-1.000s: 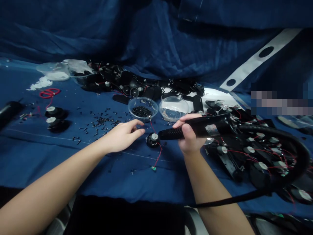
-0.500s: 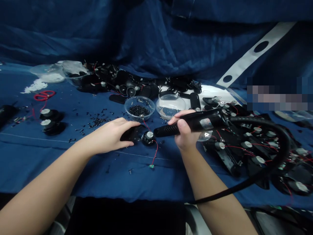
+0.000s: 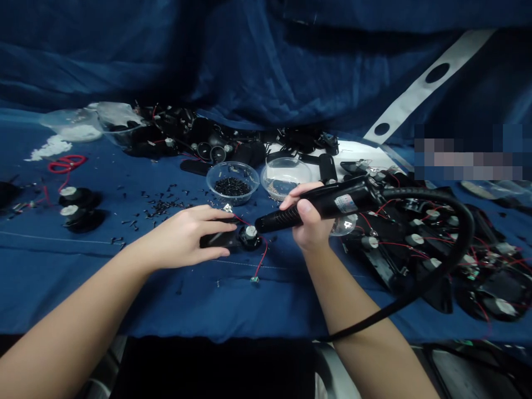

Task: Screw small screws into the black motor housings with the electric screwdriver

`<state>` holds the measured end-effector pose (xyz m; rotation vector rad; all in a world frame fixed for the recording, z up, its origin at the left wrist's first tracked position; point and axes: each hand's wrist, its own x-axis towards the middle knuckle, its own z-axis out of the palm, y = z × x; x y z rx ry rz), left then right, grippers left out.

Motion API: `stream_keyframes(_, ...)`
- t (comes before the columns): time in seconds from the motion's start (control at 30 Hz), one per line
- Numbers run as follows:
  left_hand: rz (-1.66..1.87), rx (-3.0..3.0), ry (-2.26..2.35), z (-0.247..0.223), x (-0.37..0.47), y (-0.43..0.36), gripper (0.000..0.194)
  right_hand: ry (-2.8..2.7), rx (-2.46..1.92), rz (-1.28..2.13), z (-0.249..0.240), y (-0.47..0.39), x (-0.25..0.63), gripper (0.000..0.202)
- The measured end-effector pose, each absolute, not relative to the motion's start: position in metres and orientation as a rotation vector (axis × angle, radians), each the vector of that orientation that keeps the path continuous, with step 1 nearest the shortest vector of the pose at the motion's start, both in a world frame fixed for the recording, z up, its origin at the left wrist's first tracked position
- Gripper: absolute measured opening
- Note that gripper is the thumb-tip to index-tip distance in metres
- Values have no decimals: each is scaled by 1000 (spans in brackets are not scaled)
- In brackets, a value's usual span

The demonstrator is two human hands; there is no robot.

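Observation:
My left hand [image 3: 189,235] holds a black plastic housing [image 3: 214,239] against the cloth, thumb on the near side and fingers across the far side. At the housing's right end sits a small round motor [image 3: 250,233] with a pale cap. A red wire runs from it to a small green circuit board [image 3: 255,280] lying on the cloth. In my right hand [image 3: 311,224] is a black corded electric screwdriver [image 3: 326,202], fingers wrapped round its body. Its nose points left, close beside the motor; the bit's tip cannot be made out.
A clear bowl of black screws [image 3: 233,185] and another clear bowl [image 3: 286,176] stand behind my hands. Loose screws [image 3: 162,205] lie scattered leftward. Wired black assemblies [image 3: 415,244] crowd the right side. Two motor assemblies [image 3: 78,213] and red-handled scissors [image 3: 66,163] lie left.
My left fingers have shifted on the housing, with more of its top showing. The screwdriver stays near the motor in my right hand. The whole view has moved slightly.

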<state>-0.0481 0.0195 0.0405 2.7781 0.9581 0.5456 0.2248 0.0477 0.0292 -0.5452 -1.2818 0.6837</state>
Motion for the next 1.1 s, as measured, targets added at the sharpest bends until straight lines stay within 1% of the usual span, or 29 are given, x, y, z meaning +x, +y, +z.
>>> stream_keyframes(0.07,550,2834,1017,38,-41,15,45,-1290,-552,676,30,47,225,26)
stream_keyframes(0.17,469,2894,1097,34,-31,9,43,-1288,-534,692,30,47,224,25)
stream_keyframes(0.33,401,2977,1107,31,-21,4,42,-1273,-508,717,31,46,223,23)
stream_keyframes(0.5,303,3076,1096,32,-20,1,44,-1263,-510,717,33,46,222,23)
stream_keyframes(0.67,376,3076,1045,33,-25,2,44,-1284,-521,729,33,45,224,20)
stream_keyframes(0.77,394,3095,1086,36,-24,-1,42,-1312,-566,717,32,45,224,23)
stream_keyframes(0.93,354,3076,1148,39,-18,-8,41,-1328,-604,701,31,45,224,25)
stream_keyframes(1.1,320,3056,1188,38,-12,-10,44,-1336,-605,701,31,46,225,26)
